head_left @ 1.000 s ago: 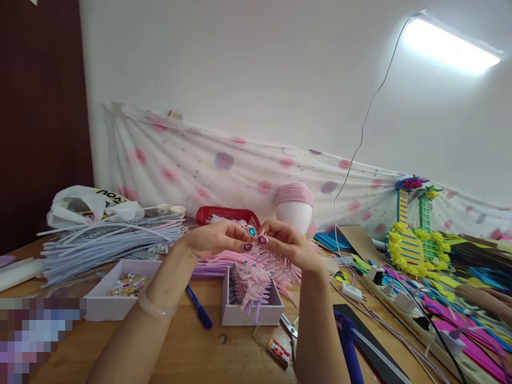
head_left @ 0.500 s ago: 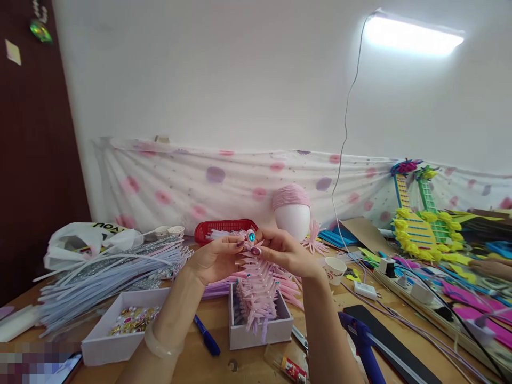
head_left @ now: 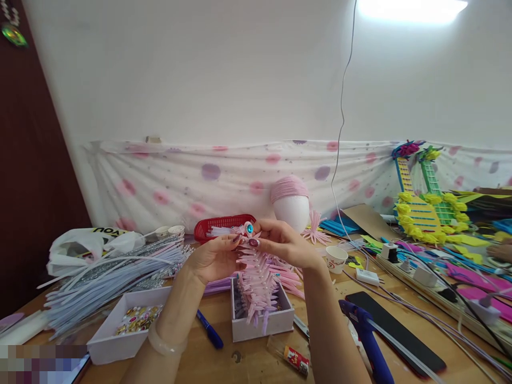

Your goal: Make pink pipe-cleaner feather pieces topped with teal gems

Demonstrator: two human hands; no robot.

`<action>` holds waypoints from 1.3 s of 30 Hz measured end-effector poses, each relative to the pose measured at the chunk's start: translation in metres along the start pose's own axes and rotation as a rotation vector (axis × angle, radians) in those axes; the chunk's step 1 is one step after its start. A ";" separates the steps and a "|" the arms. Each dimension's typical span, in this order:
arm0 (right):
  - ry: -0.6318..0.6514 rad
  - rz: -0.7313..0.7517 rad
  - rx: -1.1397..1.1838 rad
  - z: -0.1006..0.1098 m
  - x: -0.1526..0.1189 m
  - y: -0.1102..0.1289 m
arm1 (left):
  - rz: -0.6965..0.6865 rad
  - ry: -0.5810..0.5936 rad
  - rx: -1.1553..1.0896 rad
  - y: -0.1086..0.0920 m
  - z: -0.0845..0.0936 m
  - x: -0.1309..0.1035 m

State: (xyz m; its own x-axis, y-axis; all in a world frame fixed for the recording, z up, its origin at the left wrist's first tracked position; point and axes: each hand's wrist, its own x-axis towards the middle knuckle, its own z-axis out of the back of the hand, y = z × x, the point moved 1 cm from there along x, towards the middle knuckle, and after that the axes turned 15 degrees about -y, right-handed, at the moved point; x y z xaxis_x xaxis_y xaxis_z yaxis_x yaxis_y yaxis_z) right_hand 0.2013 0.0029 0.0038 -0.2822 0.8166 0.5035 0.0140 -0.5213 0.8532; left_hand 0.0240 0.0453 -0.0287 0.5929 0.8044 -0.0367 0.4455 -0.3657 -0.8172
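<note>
A pink pipe-cleaner craft piece [head_left: 259,277] hangs from my two hands, a long leafy strand with small pearl-like beads and a blue gem near its top. My left hand [head_left: 218,257] pinches the upper end from the left side. From the right, my right hand [head_left: 282,242] grips the same end, its thumb close below the gem. The strand's lower part hangs over a white box [head_left: 262,329], whose contents it mostly covers. Fingertips behind the piece are hidden.
Left are a white box of gems [head_left: 108,333], a pipe-cleaner bundle [head_left: 108,282] and a blue pen [head_left: 210,329]. A red basket [head_left: 200,229] and a white head form [head_left: 292,210] stand behind. Right are a glue gun [head_left: 368,336], a paper cup [head_left: 336,260] and a power strip [head_left: 436,296].
The camera view has tilted down and shifted slightly, with the lamp now higher in the picture. Both hands keep nearly the same hold on the pink piece.
</note>
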 end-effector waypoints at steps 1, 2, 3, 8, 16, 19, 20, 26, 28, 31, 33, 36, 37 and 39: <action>0.000 0.011 -0.017 0.000 0.000 0.000 | 0.002 -0.004 -0.002 0.000 0.000 0.000; 0.000 0.023 -0.032 0.000 0.000 0.000 | 0.003 -0.007 -0.006 0.001 -0.001 0.000; 0.001 0.034 -0.042 0.000 -0.001 0.000 | 0.004 -0.011 -0.011 0.001 -0.002 0.000; -0.011 0.044 -0.012 0.002 -0.001 0.001 | -0.001 -0.029 -0.031 0.003 -0.006 -0.002; -0.052 -0.014 -0.033 0.015 -0.003 0.002 | -0.071 -0.105 0.083 0.003 -0.015 -0.005; -0.035 -0.019 -0.017 0.016 -0.004 0.002 | -0.060 -0.108 0.113 0.007 -0.015 -0.003; -0.033 -0.016 -0.010 0.016 -0.005 0.003 | -0.056 -0.109 0.126 0.007 -0.015 -0.003; -0.018 0.006 -0.002 0.015 -0.005 0.003 | -0.059 -0.095 0.161 0.008 -0.016 -0.003; -0.016 -0.001 -0.002 0.015 -0.005 0.002 | -0.067 -0.097 0.146 0.008 -0.016 -0.003; -0.016 -0.020 0.000 0.015 -0.004 0.000 | -0.081 -0.081 0.159 0.008 -0.014 -0.002; -0.020 -0.026 -0.002 0.016 -0.004 0.000 | -0.092 -0.059 0.192 0.007 -0.012 -0.002; -0.028 -0.018 -0.003 0.017 -0.005 0.001 | -0.102 -0.049 0.224 0.004 -0.010 -0.004; -0.031 -0.017 -0.002 0.017 -0.005 0.001 | -0.098 -0.057 0.230 0.003 -0.010 -0.005; -0.032 -0.019 -0.001 0.016 -0.005 0.002 | -0.090 -0.088 0.245 0.001 -0.010 -0.007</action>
State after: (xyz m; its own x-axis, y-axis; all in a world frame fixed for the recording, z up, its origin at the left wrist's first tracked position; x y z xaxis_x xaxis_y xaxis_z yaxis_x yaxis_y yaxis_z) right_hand 0.2181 0.0021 0.0050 -0.2513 0.8341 0.4910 0.0079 -0.5055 0.8628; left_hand 0.0266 0.0349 -0.0235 0.4926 0.8703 0.0013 0.3117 -0.1751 -0.9339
